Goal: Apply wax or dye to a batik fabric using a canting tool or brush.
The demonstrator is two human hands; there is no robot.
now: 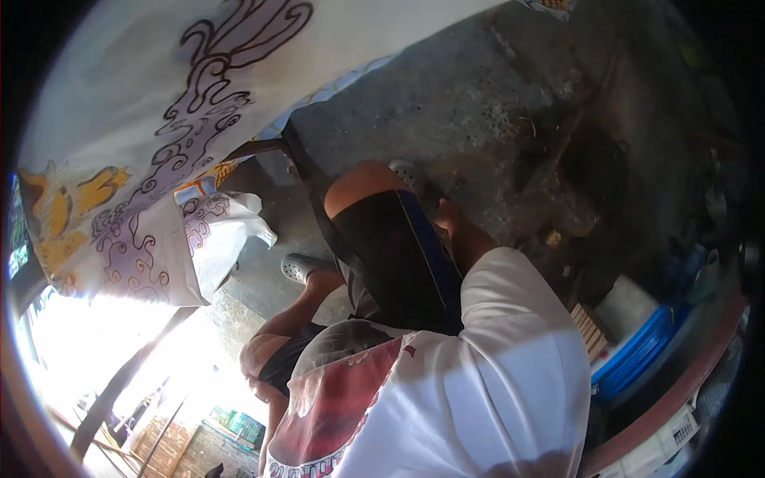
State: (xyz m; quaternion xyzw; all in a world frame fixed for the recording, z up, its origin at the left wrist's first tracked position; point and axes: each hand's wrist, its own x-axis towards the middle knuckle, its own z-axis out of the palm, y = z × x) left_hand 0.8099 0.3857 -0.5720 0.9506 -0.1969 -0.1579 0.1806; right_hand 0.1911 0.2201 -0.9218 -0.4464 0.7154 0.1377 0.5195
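Note:
My right hand [449,217] is beyond my right thigh, low over the dark floor. Its fingers look curled, and a small dark shape beside them is too dim to name. My left hand [260,389] lies against my left leg at the knee, its fingers mostly hidden by glare and the leg. In front of me and to the left hangs a large white cloth [319,48] with purple scrollwork in brown outline and yellow flower shapes. A lower fold of the cloth [231,231] droops near my left foot. Neither hand touches it.
Grey clogs [295,269] are on my feet on the stained concrete floor [382,103]. A dark frame bar [307,171] runs under the cloth's edge. At the right stand a blue plastic basket [637,358] and a white crate [669,438]. Strong light glares at the lower left.

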